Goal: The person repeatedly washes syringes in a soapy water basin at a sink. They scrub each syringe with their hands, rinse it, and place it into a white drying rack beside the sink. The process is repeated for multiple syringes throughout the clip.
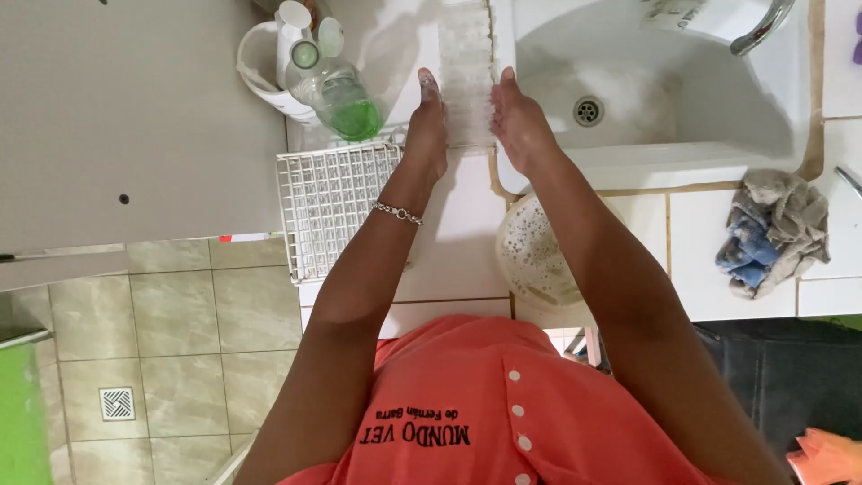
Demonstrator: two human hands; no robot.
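A clear plastic grid tray (466, 72) stands between my hands on the white counter, just left of the sink (628, 99). My left hand (427, 126) presses its left side, and a silver bracelet circles that wrist. Its right side is held by my right hand (519, 121), at the sink's rim. Both hands grip the tray from either side.
A white wire rack (328, 211) overhangs the counter's left edge. A clear bottle of green liquid (346, 99) and a white jug (265, 67) stand behind it. A speckled bowl (534, 256) sits under my right forearm. A crumpled cloth (774, 232) lies right. Tap (763, 27) above the sink.
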